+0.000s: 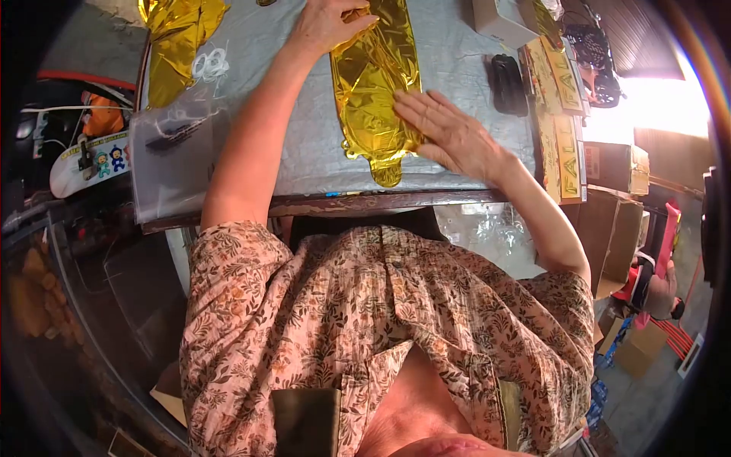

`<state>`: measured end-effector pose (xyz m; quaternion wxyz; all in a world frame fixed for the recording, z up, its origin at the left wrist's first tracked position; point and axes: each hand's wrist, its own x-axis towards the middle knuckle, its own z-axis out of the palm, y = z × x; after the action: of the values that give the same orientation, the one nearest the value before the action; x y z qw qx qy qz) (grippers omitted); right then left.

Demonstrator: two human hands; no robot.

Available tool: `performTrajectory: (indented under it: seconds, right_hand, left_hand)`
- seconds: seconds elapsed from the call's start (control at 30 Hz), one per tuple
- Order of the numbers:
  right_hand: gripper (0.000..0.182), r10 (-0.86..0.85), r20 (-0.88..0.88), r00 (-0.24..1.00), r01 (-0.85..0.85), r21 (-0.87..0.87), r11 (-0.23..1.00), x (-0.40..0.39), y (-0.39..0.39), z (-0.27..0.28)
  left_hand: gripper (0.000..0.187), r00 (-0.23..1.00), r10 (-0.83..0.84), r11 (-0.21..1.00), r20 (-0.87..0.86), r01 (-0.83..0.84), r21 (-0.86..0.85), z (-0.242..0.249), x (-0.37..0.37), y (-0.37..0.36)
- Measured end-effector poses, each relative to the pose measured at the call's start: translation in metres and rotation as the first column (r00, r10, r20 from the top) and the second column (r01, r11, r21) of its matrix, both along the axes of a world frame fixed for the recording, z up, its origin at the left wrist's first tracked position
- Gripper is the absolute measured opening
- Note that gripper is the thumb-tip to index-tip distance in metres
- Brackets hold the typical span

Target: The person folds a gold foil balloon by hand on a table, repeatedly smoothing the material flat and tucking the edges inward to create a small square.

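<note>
A flat gold foil balloon [378, 107] lies lengthwise on the table, with a rounded tail and small tabs at its near end. Its far part runs out of the top of the view. My left hand [329, 29] is at the balloon's far left edge, thumb and fingers closing on the foil; some fingertips are cut off or hidden. Flat on the balloon's right side, near the lower end, rests my right hand [453, 137] with its fingers stretched out.
More gold foil [179, 46] lies at the far left, near a coil of white string [210, 65] and a clear plastic bag [175, 164]. At the right are a black object [508, 84], long printed boxes [562, 145] and a white box [504, 21]. Cardboard boxes [609, 228] stand beyond the table.
</note>
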<state>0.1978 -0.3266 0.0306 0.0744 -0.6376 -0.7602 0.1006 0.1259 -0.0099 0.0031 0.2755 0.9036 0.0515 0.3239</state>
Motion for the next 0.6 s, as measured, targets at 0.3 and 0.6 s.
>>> performTrajectory:
  seconds: [0.3, 0.6]
  right_hand:
    - [0.05, -0.222, -0.207, 0.953, 0.28, 0.318, 0.906, 0.071, 0.048, 0.009]
    - [0.041, -0.092, 0.068, 0.993, 0.052, 0.448, 0.893, 0.102, 0.097, -0.022]
  left_hand:
    - [0.036, 0.999, 0.048, 0.999, 0.025, -0.048, 0.008, -0.005, 0.002, -0.002]
    - [0.033, 0.999, 0.053, 0.998, -0.003, -0.053, -0.016, 0.002, -0.001, -0.001]
